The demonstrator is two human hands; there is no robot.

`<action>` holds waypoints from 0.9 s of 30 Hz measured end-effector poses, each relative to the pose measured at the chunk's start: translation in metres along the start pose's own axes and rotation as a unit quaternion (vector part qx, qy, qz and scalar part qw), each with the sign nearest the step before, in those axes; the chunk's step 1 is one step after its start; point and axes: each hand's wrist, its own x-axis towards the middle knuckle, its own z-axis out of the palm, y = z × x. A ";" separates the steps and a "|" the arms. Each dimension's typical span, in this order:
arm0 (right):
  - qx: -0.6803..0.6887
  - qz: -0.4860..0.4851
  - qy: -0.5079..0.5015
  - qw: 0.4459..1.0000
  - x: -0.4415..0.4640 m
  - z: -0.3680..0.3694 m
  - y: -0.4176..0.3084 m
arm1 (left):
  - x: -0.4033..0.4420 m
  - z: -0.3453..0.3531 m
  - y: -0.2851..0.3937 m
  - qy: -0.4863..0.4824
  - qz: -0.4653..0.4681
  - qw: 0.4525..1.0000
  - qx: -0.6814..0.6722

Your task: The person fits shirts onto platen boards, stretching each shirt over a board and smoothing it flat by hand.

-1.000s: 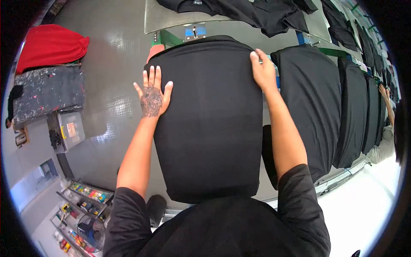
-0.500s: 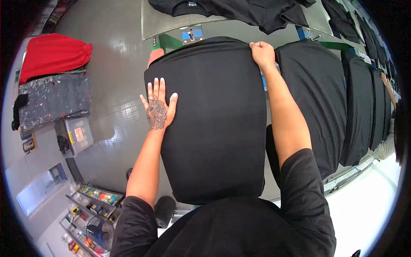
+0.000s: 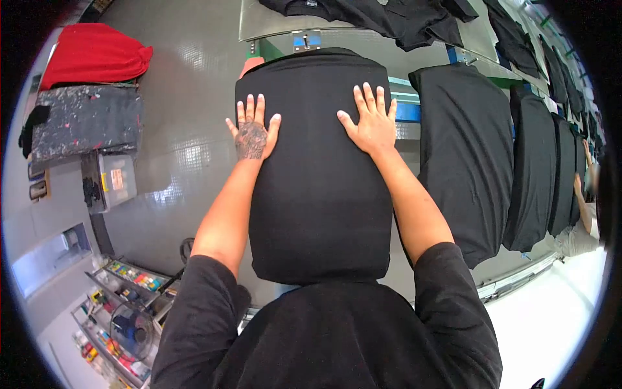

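Observation:
In front of me a black T-shirt [image 3: 321, 188] is stretched over a flat board, its cloth mostly smooth. My left hand [image 3: 253, 135], tattooed on its back, lies flat on the shirt's left edge with fingers spread. On the upper right of the same cloth rests my right hand [image 3: 372, 123], also flat, fingers apart. Neither hand grips anything. The board under the shirt is hidden by the fabric.
More boards covered in black cloth [image 3: 466, 162] line up to the right, where another person's arm [image 3: 580, 194] shows. Black shirts [image 3: 389, 19] lie on metal platens at the top. To the left are a red cloth [image 3: 97, 55], a paint-spattered surface [image 3: 91, 123] and a supply cart [image 3: 129, 311].
My right hand has let go of the shirt's upper right corner and now lies flat on the cloth. My left hand stays flat on the left side.

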 end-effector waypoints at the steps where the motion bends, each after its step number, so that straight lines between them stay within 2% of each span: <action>1: -0.005 -0.006 -0.007 1.000 -0.012 -0.004 -0.002 | -0.009 -0.001 0.005 -0.010 -0.001 1.000 0.005; 4: -0.015 -0.019 -0.017 1.000 -0.064 -0.017 -0.008 | -0.057 -0.009 0.019 -0.022 0.069 0.997 0.033; 8: -0.017 -0.025 -0.010 0.999 -0.138 -0.031 -0.010 | -0.133 -0.019 0.032 -0.010 0.142 0.990 0.001; 10: 0.019 0.050 0.016 0.998 -0.173 -0.036 -0.011 | -0.174 -0.025 0.038 -0.026 0.178 0.983 -0.024; 12: 0.003 0.073 0.023 0.997 -0.209 -0.044 -0.011 | -0.218 -0.032 0.044 -0.068 0.223 0.972 -0.040; 14: 0.128 0.158 -0.003 0.979 -0.255 -0.046 -0.008 | -0.266 -0.038 0.046 -0.116 0.253 0.958 -0.065; 18: 0.149 0.190 -0.029 0.970 -0.344 -0.070 -0.011 | -0.365 -0.042 0.039 -0.113 0.330 0.930 -0.116; 23: 0.238 0.248 -0.029 0.939 -0.452 -0.084 -0.020 | -0.441 -0.038 0.010 -0.132 0.360 0.914 -0.131; 25: 0.144 0.188 -0.237 0.942 -0.511 -0.061 0.001 | -0.450 -0.043 -0.003 -0.131 0.401 0.899 -0.120; 27: 0.147 0.159 -0.300 0.929 -0.556 -0.075 -0.008 | -0.457 -0.048 -0.014 -0.139 0.400 0.896 -0.133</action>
